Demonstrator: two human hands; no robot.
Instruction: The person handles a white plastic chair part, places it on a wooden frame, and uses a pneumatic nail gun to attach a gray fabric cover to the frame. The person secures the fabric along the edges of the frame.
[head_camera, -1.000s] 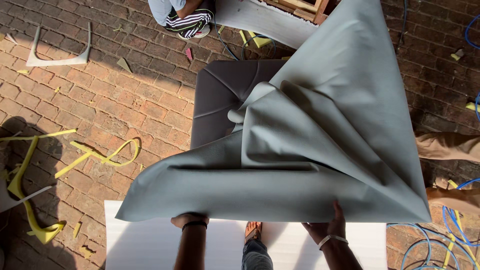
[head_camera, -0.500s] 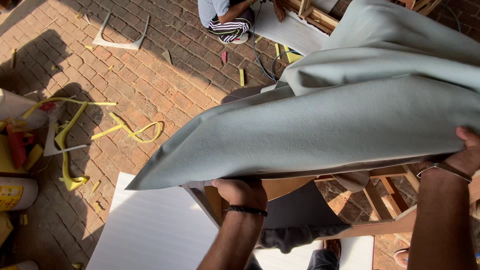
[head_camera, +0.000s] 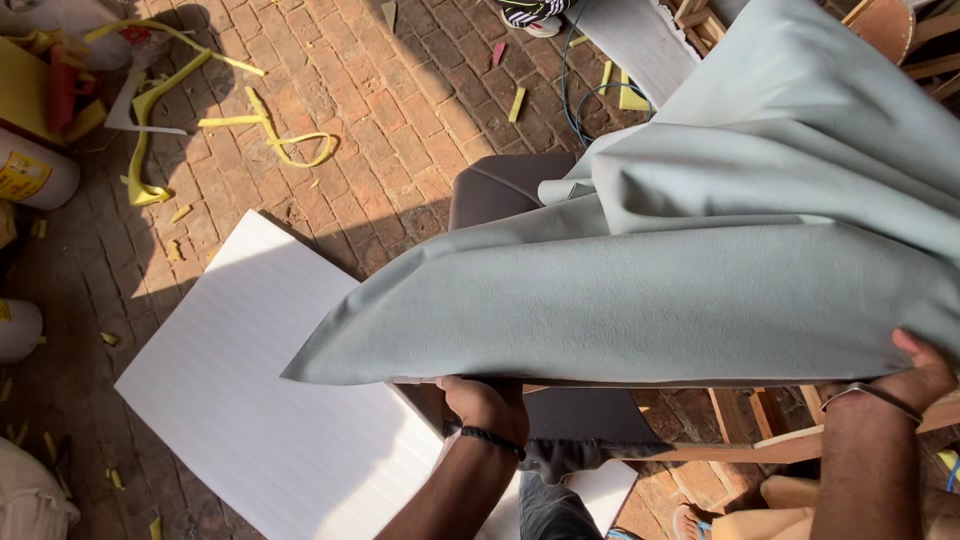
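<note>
Both hands hold one large grey-green cloth (head_camera: 640, 300) by its near edge. The left hand (head_camera: 487, 402) is closed on the edge from below, near the cloth's left corner; the right hand (head_camera: 915, 372) grips the same edge far to the right, thumb on top, fingers hidden under the fabric. The cloth hangs spread over a dark padded seat (head_camera: 500, 188), covering most of it; only the seat's far-left part and a dark strip under the near edge show. A wooden frame (head_camera: 760, 425) shows below the cloth on the right. A white sheet (head_camera: 260, 400) lies flat on the brick floor (head_camera: 380, 110) to the left of the seat, its corner running under the cloth. Yellow foam strips (head_camera: 270, 135) lie scattered on the bricks farther left of the seat. A blue cable (head_camera: 575, 90) loops on the floor beyond the seat.
</note>
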